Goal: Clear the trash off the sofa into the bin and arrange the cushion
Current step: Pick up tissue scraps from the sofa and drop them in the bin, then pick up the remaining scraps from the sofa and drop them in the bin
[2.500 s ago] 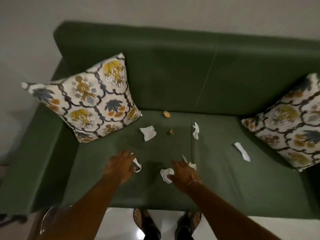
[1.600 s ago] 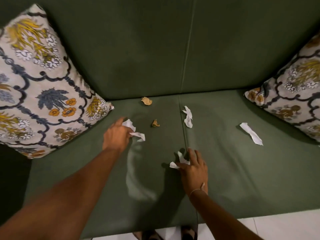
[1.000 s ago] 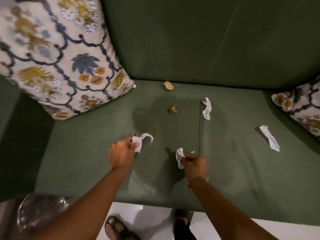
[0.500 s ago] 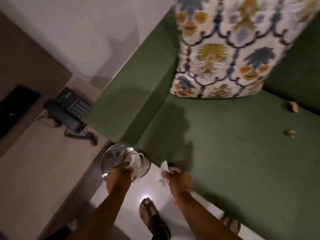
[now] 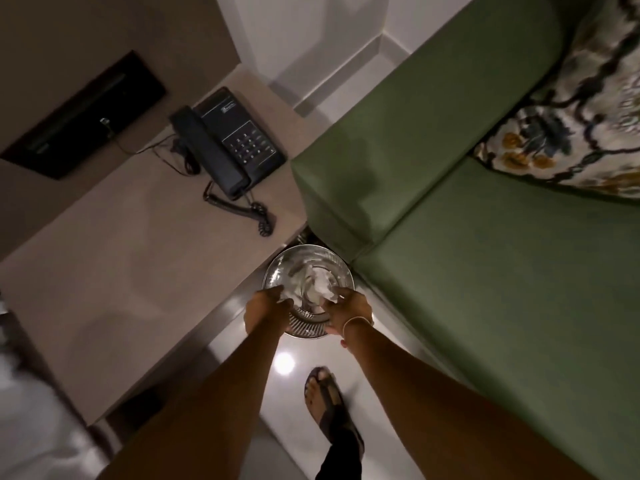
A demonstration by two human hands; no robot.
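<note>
A round shiny metal bin (image 5: 277,268) stands on the floor, wedged between the green sofa (image 5: 502,289) and a side table. Both my hands hover over its mouth. My right hand (image 5: 349,310) pinches a scrap of white tissue (image 5: 329,296) at the bin's near rim. My left hand (image 5: 265,308) has its fingers curled at the rim, and a pale scrap shows by the fingertips, though whether they grip it is unclear. Crumpled white tissue (image 5: 316,280) lies inside the bin. A patterned cushion (image 5: 575,123) leans on the sofa's corner at the upper right.
A beige side table (image 5: 121,258) carries a black corded telephone (image 5: 228,147). A black panel (image 5: 83,116) sits on the wall behind it. My sandalled foot (image 5: 329,400) stands on the glossy white floor by the sofa's front edge.
I have turned from the sofa seat to the bin on the left. Both hands carried tissue scraps off the seat and now sit directly over the bin's mouth.
</note>
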